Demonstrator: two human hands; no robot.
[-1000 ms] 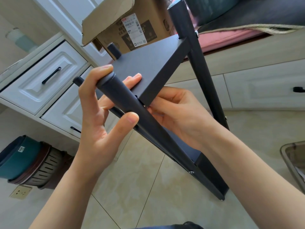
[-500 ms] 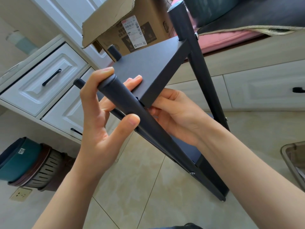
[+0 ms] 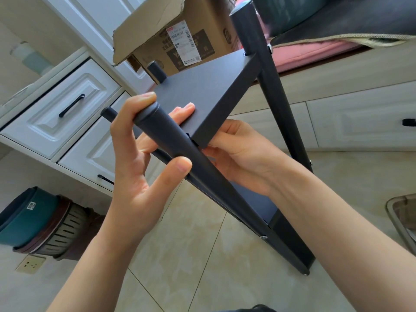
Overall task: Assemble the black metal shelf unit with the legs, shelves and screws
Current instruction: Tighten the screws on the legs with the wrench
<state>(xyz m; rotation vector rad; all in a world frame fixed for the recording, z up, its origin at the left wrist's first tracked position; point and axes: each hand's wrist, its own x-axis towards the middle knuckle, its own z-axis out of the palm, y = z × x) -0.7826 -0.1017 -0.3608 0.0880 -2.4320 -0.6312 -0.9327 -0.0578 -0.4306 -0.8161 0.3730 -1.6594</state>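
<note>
Slightly raised matte black shelf unit (image 3: 202,93).

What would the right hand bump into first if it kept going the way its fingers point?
The right hand points left, under the shelf corner. It would likely meet the black leg that the left hand grips, though depth is unclear.

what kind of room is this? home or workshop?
Likely a home, perhaps a bedroom: white panelled drawers, a pink cushion on a built-in bench, an opened shipping carton and a tiled floor.
</note>
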